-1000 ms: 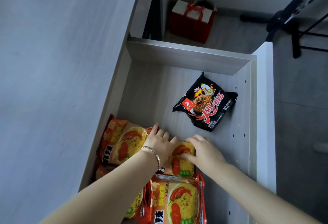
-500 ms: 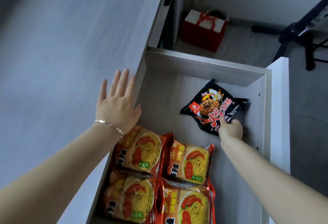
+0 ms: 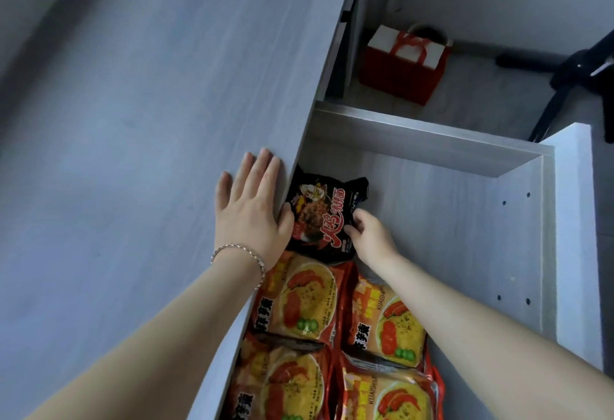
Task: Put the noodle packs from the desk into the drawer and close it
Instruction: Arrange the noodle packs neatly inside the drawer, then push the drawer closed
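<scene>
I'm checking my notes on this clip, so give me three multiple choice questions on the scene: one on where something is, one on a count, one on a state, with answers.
1. Where does the left hand rest?
A. on the desk top by the drawer
B. inside the drawer
C. on the red bag

2. How many orange packs show in the drawer?
A. two
B. four
C. six

3. What is the right hand doing?
A. hanging free
B. gripping the black pack
C. pushing the drawer front

Answers:
1 A, the palm lies flat on the desk at its edge.
2 B, four orange packs lie in two rows.
3 B, its fingers pinch the black pack at its right edge.
</scene>
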The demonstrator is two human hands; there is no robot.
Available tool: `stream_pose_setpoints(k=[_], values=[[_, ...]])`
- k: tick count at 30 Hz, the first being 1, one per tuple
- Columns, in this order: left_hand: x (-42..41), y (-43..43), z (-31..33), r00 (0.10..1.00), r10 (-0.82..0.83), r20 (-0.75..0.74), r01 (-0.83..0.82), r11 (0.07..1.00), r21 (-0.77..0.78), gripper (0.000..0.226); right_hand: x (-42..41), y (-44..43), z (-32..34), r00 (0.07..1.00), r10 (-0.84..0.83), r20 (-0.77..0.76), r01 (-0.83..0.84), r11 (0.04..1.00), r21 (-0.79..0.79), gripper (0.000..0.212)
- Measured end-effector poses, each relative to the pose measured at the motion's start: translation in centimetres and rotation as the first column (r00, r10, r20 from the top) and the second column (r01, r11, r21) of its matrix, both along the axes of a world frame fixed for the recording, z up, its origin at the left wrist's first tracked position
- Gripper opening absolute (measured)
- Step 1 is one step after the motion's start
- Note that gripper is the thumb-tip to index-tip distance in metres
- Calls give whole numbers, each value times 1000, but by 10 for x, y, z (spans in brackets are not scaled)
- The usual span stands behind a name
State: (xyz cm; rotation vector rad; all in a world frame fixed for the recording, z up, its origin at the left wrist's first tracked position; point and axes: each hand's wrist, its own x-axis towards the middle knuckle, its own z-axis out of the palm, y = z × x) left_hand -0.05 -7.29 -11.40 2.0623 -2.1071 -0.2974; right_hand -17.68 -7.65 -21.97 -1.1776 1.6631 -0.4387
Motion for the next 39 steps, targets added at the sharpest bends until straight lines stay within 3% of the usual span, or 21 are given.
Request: stream_pose_setpoints(k=[3,7,11,15,18,22,24,26,28,30,33,39], values=[[0,0,0,1000,-5,5,5,1000,7,64,-3,5,-1,997,55,-48,-55,998,12,8],[-1,1,0,1000,-8,5,8,1000,7,63,1,6,0,902,254,-350,-270,963,1,18],[-2,1,1,1000,-7,4,7,1000,-4,62,1,5,9,875,342,-342,-363,932,2,19],[-5,2,0,998,0,67,0,1000,7,63,-8,-4,22,816,487,-311,-470,873,133,31],[-14,2,-3,984,8,180,-16,999,39,64,-20,2,43,886,388,-253,-362,921,147,33],[-21,0,-4,962,32,271,-57,994,88,69,-60,18,78,948,182,-259,-206,976,-66,20],[-23,0,-2,958,32,283,-62,993,98,68,-92,25,95,934,16,-358,-111,963,-245,19],[-26,0,2,956,25,293,-59,992,110,66,-126,33,105,844,-161,-512,-32,937,-347,25],[-24,-1,4,957,28,288,-66,990,122,65,-153,40,109,720,-287,-632,100,944,-315,42],[-24,-1,4,963,32,269,-69,989,130,64,-172,51,109,655,-293,-697,257,953,-159,59],[-27,0,4,976,47,213,-71,992,106,62,-183,66,102,762,-252,-596,361,930,68,70],[-16,-2,2,997,76,27,-77,996,54,58,-179,65,102,850,-378,-368,423,905,47,51]])
